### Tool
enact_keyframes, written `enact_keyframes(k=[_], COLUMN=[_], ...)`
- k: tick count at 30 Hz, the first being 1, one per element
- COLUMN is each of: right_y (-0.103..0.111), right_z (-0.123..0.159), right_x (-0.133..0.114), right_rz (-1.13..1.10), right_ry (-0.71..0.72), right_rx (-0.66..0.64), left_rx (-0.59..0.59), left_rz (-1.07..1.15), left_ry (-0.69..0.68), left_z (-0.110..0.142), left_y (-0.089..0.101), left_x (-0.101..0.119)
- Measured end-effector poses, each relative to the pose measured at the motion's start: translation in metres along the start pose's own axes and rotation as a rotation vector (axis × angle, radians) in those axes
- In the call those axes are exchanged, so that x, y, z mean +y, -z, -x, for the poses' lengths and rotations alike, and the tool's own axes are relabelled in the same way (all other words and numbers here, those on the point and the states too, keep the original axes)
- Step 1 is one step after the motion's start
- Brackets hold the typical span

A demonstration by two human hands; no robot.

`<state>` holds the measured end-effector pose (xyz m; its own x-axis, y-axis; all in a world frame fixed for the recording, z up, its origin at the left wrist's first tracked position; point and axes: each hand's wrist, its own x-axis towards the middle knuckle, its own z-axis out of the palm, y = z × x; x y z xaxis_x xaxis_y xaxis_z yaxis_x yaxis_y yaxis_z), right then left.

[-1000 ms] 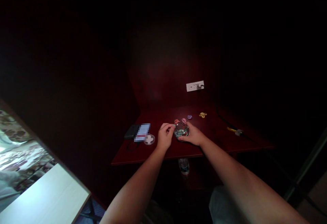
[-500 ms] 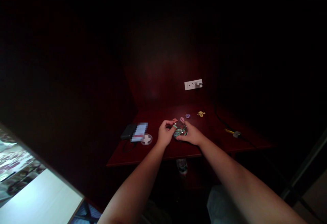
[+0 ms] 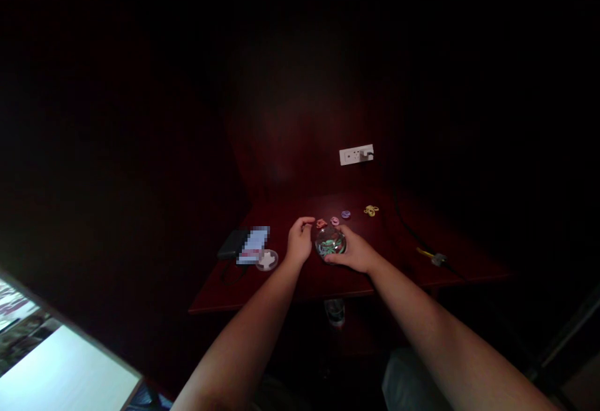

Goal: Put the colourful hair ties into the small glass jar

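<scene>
A clear round container [image 3: 330,243] with green and other coloured bands inside sits on the dark red table. My right hand [image 3: 355,250] is wrapped around its right side, thumb in front and fingers behind. Just left of the container, apart from it, is my left hand [image 3: 300,241], its fingers partly stretched forward with a gap to the thumb. Nearest to those fingertips lies a small heap of orange bands [image 3: 321,223]. Pink bands [image 3: 334,221], purple bands [image 3: 345,215] and yellow bands [image 3: 371,211] form separate little heaps behind the container.
To the left lie a phone with a blurred screen [image 3: 254,245], a black case-like object [image 3: 233,244] and a round clear lid [image 3: 267,260] with a white label. A yellow-ended cable [image 3: 438,259] lies right. A wall socket [image 3: 356,155] holds a plug. Below the table edge [image 3: 262,302] stands a bottle [image 3: 335,312].
My left hand has drawn back leftward from the container's rim, and its fingers have spread. My right hand keeps its hold on the container. The view has shifted slightly.
</scene>
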<state>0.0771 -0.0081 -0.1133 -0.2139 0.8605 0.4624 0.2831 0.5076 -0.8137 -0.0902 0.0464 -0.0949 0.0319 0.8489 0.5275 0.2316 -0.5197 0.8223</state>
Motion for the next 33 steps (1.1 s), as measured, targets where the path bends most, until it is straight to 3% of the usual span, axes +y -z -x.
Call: enact_keyframes(k=[5,9,14,24,33], right_y=[0.001,0.004,0.005,0.005,0.004], right_z=[0.011,0.019,0.017,0.012,0.014], right_x=[-0.007,-0.004,-0.003,-0.009,-0.016], right_rz=[0.329,0.504,0.547,0.602,0.661], right_ry=[-0.117,-0.227,-0.234,-0.284,-0.289], right_rx=[0.223,0.371,0.371,0.320,0.300], left_rx=[-0.075,-0.213,-0.378,-0.360,-0.505], left_rz=[-0.304,-0.489,-0.564,-0.533,-0.990], left_ry=[0.052,-0.007,-0.077,-0.239,-0.158], left_z=[-0.022,-0.034,-0.048,-0.063,-0.047], left_y=[-0.003,-0.009,-0.017,-0.031,-0.028], left_x=[-0.039,-0.053,-0.054,-0.062,-0.025])
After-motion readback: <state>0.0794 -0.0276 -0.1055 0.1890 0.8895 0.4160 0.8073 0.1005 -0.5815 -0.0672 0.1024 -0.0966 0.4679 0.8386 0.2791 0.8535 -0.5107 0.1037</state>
